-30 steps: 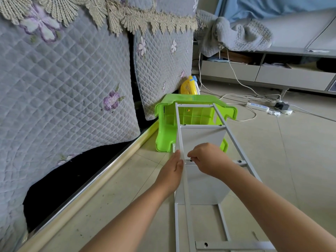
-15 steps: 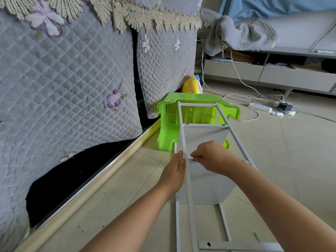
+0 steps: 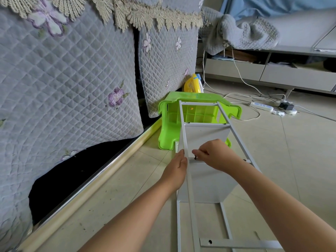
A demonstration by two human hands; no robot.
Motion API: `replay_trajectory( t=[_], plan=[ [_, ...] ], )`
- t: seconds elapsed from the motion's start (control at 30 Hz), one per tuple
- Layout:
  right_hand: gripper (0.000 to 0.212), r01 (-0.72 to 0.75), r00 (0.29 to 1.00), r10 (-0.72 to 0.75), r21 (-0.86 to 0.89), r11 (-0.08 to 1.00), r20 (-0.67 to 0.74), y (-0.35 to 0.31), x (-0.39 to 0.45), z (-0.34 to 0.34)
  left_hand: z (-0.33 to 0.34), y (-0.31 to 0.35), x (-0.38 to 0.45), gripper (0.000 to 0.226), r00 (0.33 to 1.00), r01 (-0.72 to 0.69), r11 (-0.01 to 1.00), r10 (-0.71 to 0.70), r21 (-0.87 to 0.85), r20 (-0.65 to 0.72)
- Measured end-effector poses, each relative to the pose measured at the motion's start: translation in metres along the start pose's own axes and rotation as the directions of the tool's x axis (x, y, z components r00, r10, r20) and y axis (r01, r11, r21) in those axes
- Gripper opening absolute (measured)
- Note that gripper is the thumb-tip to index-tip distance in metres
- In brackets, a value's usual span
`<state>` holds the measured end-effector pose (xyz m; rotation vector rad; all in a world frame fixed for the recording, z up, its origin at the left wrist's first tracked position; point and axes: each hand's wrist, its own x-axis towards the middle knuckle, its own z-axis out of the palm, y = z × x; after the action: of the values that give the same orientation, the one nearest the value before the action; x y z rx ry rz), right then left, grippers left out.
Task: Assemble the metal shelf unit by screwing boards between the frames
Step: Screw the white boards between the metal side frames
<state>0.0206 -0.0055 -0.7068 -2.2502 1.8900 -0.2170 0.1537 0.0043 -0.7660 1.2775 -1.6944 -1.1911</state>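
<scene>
Shelf frame (image 3: 189, 188) against green stool (image 3: 169, 131); right hand (image 3: 216, 155) pinching perhaps a screw (image 3: 195, 158).

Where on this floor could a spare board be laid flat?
Bare beige tile floor lies open right of the grey metal shelf frame, short of the white power strip. Crowded: the tipped green plastic stool against the frame's far end; cables beyond.

Green stool (image 3: 168, 131) just behind frame (image 3: 187, 171)
</scene>
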Motion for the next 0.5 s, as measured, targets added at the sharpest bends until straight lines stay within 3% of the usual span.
replay_trajectory(
  t=[0.13, 0.33, 0.5],
  plan=[
    [0.025, 0.052, 0.998, -0.048, 0.089, 0.995, -0.043, 0.006, -0.003, -0.001, -0.001, 0.0, 0.001, 0.042, 1.0, 0.007, 1.0, -0.007, 0.005, 0.015],
    [0.027, 0.169, 0.984, -0.158, 0.134, 0.977, -0.085, 0.013, -0.002, 0.003, 0.0, -0.003, 0.002, 0.044, 0.998, 0.063, 0.998, -0.063, 0.014, 0.02],
    [0.022, 0.15, 0.987, -0.141, 0.132, 0.98, -0.075, 0.014, 0.0, 0.006, -0.001, -0.004, 0.004, 0.042, 0.998, 0.039, 0.999, -0.04, 0.023, 0.04]
  ],
)
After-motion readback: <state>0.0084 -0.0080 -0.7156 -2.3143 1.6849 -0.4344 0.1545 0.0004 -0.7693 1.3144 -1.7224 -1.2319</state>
